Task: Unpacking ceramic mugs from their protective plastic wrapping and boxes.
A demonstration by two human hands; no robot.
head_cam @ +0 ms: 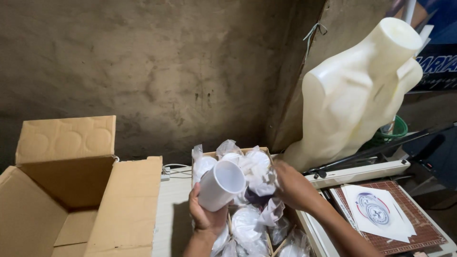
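The left hand [205, 215] is wrapped around a plain white mug [221, 184], gripping it from below and behind so the mug tilts with its open mouth facing up and to the right, held just above a divided box [234, 153] of more mugs. The right hand [291, 184] reaches in from the right, its fingers pushed down among the crinkled clear plastic bags [259, 167] that wrap the other white mugs; how far its fingers are closed cannot be told, since the plastic hides the tips. Directly under and between both hands the box holds wrapped mugs [247, 222] packed close, with thin card dividers between them. To the left of the left hand stands a large open cardboard carton [71, 190], its flaps raised and nothing visible inside but its brown floor. Beyond the right hand a cream headless mannequin torso [354, 95] leans against the rough wall. To the right of the right forearm lies a paper trimmer [362, 172] with its long white arm, and on its brown gridded board rest white sheets with a round printed emblem [376, 210].
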